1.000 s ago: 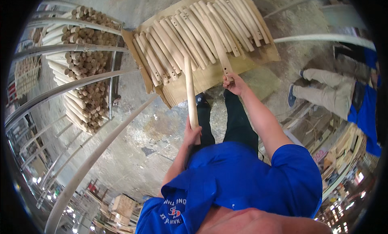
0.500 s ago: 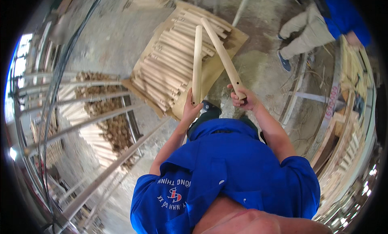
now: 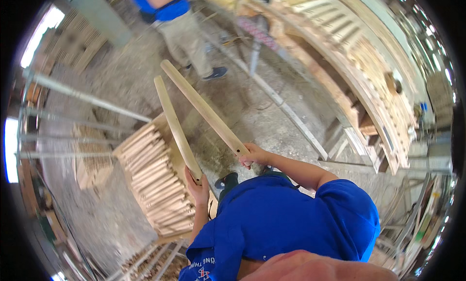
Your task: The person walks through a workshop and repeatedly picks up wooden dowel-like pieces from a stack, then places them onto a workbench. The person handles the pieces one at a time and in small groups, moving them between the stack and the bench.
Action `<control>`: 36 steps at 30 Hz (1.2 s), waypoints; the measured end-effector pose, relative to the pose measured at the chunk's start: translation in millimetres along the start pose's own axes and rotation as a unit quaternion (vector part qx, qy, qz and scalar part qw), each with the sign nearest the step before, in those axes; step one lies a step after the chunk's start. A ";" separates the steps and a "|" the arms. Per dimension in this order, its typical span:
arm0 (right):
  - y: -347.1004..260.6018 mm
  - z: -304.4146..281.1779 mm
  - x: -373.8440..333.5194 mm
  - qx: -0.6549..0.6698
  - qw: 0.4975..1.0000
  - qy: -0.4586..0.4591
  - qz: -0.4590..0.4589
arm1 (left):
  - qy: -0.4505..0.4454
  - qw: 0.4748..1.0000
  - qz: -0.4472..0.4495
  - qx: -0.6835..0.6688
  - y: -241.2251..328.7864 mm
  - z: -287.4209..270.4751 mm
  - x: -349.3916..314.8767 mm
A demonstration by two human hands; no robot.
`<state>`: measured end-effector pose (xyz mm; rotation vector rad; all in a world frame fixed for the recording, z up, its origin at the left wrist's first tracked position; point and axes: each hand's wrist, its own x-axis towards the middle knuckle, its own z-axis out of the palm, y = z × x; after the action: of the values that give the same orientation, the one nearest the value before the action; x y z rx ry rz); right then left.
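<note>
My left hand (image 3: pixel 196 188) is closed around the near end of a pale round wooden leg (image 3: pixel 175 128), which has a small dark hole by the grip. In my right hand (image 3: pixel 256 155) is a second wooden leg (image 3: pixel 206 110), gripped at its holed lower end. Both legs point away and to the left; their far ends come close together, with a gap between them. Beside my left hand, rows of similar wooden pieces (image 3: pixel 154 176) lie stacked on a brown sheet.
A co-worker (image 3: pixel 182 38) in blue top and beige trousers stands ahead. A long metal rail (image 3: pixel 272 93) crosses the floor to the right, before a rack of wooden parts (image 3: pixel 335 82). Metal bars (image 3: pixel 92 95) stand left; more stacked wood (image 3: pixel 145 261) lies at lower left.
My body and view have turned right, so the stacked pieces now lie to the left and the co-worker appears ahead. Both legs have swung with me, still held.
</note>
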<state>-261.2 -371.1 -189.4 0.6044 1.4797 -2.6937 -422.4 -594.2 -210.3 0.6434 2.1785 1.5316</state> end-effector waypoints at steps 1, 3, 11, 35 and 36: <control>-3.8 -15.8 -20.7 0.012 1.000 0.008 -0.025 | -0.022 0.999 -0.028 -0.013 15.8 24.7 -1.1; -16.4 -37.4 -61.8 0.023 0.996 0.049 -0.067 | -0.076 0.996 0.036 -0.031 40.2 71.0 -2.1; -61.9 -123.6 -207.8 0.031 0.926 0.304 -0.222 | -0.296 0.921 0.246 -0.060 157.3 257.2 13.9; -209.5 -282.5 -266.5 0.113 0.815 0.530 -0.203 | -0.368 0.740 0.561 0.046 388.6 563.4 56.6; -201.1 -276.8 -261.2 0.109 0.817 0.527 -0.209 | -0.373 0.734 0.568 -0.015 370.5 550.7 65.3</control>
<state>32.9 -79.9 -71.2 2.3279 1.5217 -2.9654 -113.6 -28.2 -40.2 2.3613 1.0425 1.2809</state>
